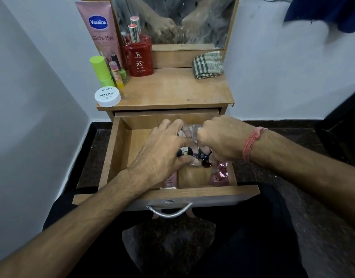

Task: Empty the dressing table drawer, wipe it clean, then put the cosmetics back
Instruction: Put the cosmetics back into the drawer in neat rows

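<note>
The drawer (120,149) stands pulled open, with small bottles (194,155) clustered mid-drawer and pink bottles (220,173) at its right front. Left hand (162,149) and right hand (222,139) both curl around the cluster. A folded cloth (208,64) lies on the tabletop (172,91).

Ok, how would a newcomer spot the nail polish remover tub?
Start at the wooden dressing table top below the mirror. At its front left corner, ahead of the green and pink bottles, sits the nail polish remover tub: the only low, round white container, labelled NAIL POLISH.
</note>
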Demonstrator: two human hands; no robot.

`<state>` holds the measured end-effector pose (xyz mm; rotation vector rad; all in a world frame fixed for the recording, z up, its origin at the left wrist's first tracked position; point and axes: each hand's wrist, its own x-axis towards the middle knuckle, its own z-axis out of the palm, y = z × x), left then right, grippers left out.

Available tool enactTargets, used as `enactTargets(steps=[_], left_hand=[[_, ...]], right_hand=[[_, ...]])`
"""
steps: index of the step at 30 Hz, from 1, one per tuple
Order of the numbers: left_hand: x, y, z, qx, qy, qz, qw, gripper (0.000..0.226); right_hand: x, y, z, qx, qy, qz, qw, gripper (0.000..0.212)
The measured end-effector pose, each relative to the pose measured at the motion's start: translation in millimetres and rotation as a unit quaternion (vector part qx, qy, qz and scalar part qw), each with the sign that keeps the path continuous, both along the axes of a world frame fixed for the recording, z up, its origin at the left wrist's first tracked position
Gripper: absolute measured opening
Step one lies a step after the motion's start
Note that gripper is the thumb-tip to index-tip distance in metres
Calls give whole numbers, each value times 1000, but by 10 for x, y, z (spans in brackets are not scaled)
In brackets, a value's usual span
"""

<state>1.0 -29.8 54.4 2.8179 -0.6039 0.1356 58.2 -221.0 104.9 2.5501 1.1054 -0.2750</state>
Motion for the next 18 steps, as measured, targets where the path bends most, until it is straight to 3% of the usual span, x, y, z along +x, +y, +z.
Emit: enactTargets(steps=[2, 9, 15, 18], left_hand=[[3, -2, 4, -7, -2, -3, 1000, 51], [25, -56, -3, -22, -9, 5, 1000, 50], [-20, -70, 32, -71, -5, 6, 997, 45], [3, 132, 187, -103, -45, 8, 994, 40]], right_hand=[[-19, 8, 22, 1, 3, -3, 1000, 17], [-103, -54, 94, 39, 26, 4, 999, 29], [-49, -217, 231, 130, 40, -32, 990, 25], [45, -213, 340, 224, 44, -48, 973, 15]])
